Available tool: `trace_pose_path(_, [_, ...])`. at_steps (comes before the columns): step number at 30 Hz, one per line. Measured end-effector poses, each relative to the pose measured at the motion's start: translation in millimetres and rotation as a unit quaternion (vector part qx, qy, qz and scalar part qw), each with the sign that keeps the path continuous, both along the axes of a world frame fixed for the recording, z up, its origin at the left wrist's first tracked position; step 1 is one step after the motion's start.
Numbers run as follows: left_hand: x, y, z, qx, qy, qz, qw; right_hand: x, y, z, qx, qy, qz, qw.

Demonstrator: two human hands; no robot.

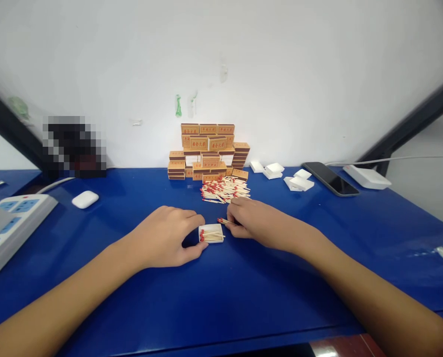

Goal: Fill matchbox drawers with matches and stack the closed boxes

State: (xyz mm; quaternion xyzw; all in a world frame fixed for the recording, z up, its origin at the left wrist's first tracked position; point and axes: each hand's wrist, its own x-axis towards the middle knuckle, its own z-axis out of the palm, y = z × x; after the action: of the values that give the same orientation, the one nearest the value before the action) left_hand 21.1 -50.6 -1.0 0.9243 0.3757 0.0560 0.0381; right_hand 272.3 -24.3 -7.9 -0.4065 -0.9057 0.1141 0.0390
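Note:
My left hand (167, 235) rests on the blue table (221, 297) with thumb and fingers closed round the left end of a small white matchbox tray (211, 233) that has red-tipped matches in it. My right hand (254, 220) is just right of the tray and pinches a few matches (223, 221) by their sticks, red heads pointing left over the tray's far corner. A loose pile of matches (224, 189) lies just beyond both hands. Behind it a stack of orange matchboxes (208, 151) stands against the white wall.
Several empty white trays (281, 173) lie right of the stack. A dark phone (331, 178) and a white box with a cable (366, 177) sit at the far right. At the left are a white power strip (9, 223) and a white earbud case (85, 199).

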Motion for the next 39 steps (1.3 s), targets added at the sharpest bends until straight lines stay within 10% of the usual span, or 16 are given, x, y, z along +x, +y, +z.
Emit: trace_pose_path(39, [2.2, -0.5, -4.5, -0.011, -0.032, 0.004, 0.999, -3.8, -16.3, 11.1, 0.001, 0.068, 0.067, 0.995])
